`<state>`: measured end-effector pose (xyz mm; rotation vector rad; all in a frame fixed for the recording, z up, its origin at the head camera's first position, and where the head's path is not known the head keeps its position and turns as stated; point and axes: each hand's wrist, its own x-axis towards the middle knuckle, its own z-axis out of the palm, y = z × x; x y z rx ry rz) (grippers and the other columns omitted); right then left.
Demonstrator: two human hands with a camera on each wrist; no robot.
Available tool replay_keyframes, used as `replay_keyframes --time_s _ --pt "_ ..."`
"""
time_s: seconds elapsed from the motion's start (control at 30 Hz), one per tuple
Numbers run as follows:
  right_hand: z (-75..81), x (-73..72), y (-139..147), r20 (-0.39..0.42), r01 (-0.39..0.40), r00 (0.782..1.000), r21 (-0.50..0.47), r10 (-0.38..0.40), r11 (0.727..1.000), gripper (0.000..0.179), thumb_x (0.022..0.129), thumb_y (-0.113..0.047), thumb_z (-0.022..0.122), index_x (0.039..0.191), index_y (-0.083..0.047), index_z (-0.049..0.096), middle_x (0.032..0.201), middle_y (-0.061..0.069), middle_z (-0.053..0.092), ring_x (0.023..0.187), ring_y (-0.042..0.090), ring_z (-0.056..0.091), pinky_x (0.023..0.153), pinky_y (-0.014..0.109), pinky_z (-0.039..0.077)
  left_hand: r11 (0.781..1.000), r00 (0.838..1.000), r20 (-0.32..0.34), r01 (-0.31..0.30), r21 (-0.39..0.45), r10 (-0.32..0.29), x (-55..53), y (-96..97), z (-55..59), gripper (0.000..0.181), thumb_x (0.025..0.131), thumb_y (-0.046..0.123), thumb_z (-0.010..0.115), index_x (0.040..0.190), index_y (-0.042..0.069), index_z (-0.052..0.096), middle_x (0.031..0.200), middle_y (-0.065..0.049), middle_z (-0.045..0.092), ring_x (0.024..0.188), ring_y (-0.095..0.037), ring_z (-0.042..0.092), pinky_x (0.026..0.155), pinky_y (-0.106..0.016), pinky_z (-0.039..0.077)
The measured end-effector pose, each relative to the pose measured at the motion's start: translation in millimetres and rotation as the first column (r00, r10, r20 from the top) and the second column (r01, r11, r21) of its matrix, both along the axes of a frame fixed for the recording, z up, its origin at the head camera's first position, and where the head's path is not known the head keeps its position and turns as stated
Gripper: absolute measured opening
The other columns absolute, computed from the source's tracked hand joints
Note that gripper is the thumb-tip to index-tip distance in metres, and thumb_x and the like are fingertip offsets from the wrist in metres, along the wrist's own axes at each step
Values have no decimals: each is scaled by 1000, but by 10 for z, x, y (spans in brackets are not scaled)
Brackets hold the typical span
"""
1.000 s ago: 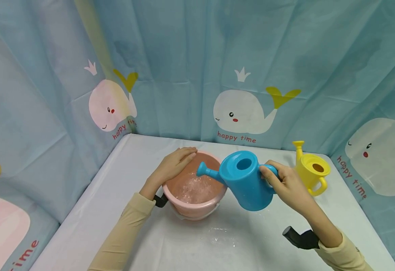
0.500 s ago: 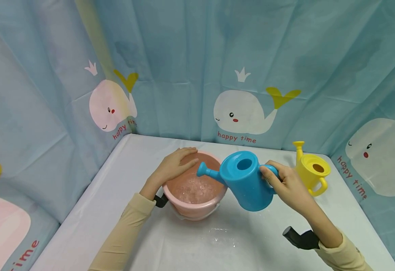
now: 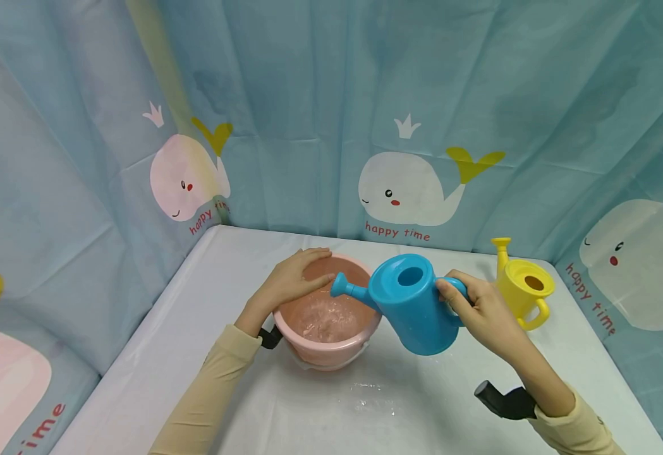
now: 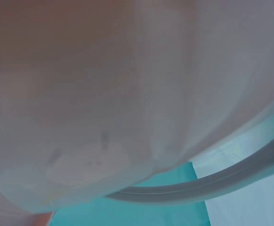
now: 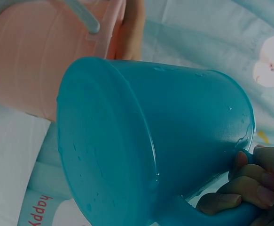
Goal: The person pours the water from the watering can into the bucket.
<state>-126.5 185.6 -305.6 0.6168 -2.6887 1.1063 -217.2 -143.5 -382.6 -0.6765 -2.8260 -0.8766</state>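
A pink bucket (image 3: 331, 354) with rippled water (image 3: 331, 317) inside stands on the table. My left hand (image 3: 291, 278) rests over its left rim, fingers straight along the edge and the thumb spread over the opening. The left wrist view is filled by the blurred bucket wall (image 4: 94, 94) and its curved handle (image 4: 183, 192). My right hand (image 3: 481, 313) grips the handle of a blue watering can (image 3: 422, 316), raised and tilted with its spout over the bucket. Curled fingers (image 5: 242, 190) and the can's wet underside (image 5: 104, 150) show in the right wrist view.
A yellow watering can (image 3: 519, 291) stands at the back right, behind my right hand. Water drops (image 3: 373, 395) lie on the white table (image 3: 308, 420) in front of the bucket. A blue curtain (image 3: 308, 177) with whale prints rises along the back and sides.
My left thumb has spread away from the fingers, over the bucket's opening. The water's ripples have shifted. The blue watering can and my right hand have stayed nearly still.
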Motion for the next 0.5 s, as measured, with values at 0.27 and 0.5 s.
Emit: replay_keyframes --time_s 0.27,0.5 --pt "-5 -6 7 -7 -4 1000 3 4 1000 25 98 -24 48 78 -10 53 58 0 42 64 15 53 64 28 47 1000 999 -34 14 -19 -15 -9 -6 -1 62 85 53 57 135 16 50 139 -1 47 133 -20 38 114 -39 21" --pt "-3 -6 5 -7 -2 1000 4 2 1000 25 98 -24 48 78 -10 53 58 0 42 65 15 53 64 28 47 1000 999 -34 22 -21 -23 -9 -4 5 63 85 52 59 135 15 50 139 -2 47 133 -20 38 114 -38 20"
